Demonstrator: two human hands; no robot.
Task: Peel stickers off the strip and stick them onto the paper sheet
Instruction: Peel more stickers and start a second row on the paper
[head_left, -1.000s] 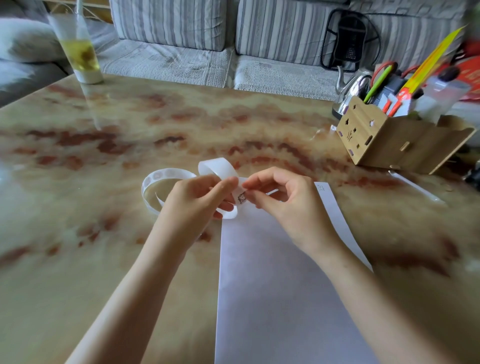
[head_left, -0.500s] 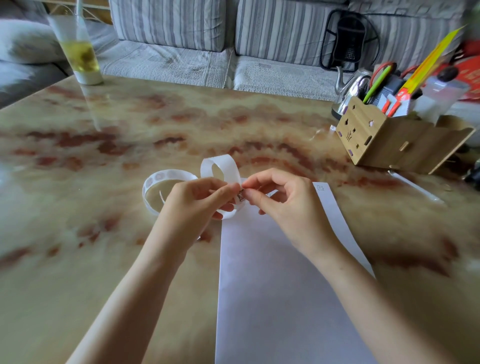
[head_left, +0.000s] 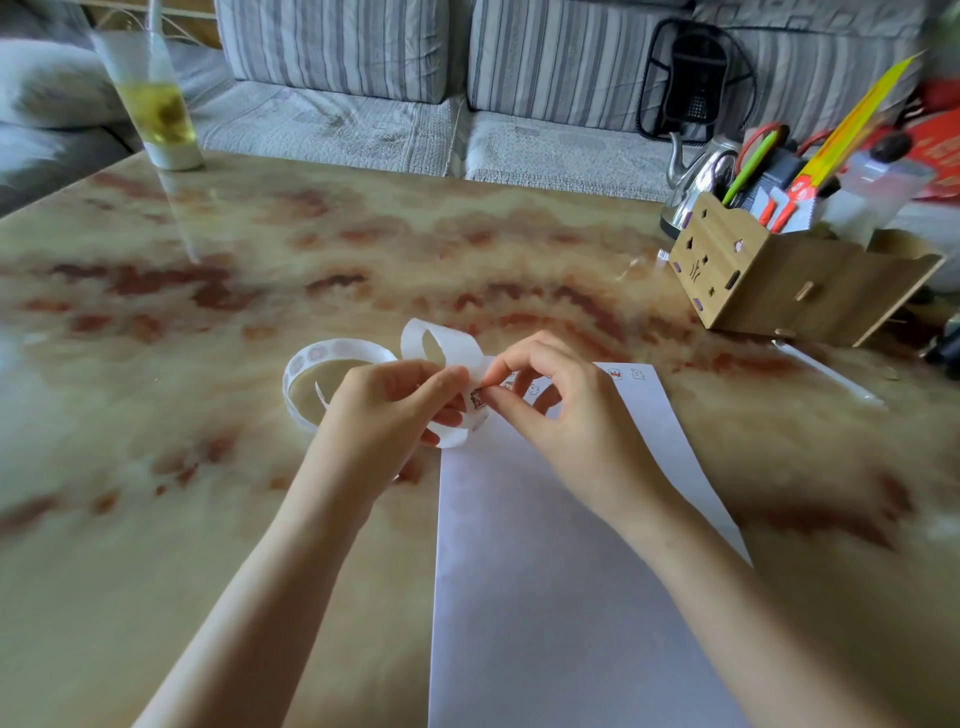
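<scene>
Two pinches | left hand (head_left: 384, 415) holds strip (head_left: 451, 340) | right hand (head_left: 571, 426) fingers (head_left: 511, 410) seemingly nip sticker (head_left: 477, 400) (tiny) | over paper (head_left: 545, 571)

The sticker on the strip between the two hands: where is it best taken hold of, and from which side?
Grip the sticker at its right edge, coming from the right, as the right hand does with thumb and forefinger. The left hand holds the strip bent over its fingers and covers the left side; the bend probably lifts that free edge.
</scene>
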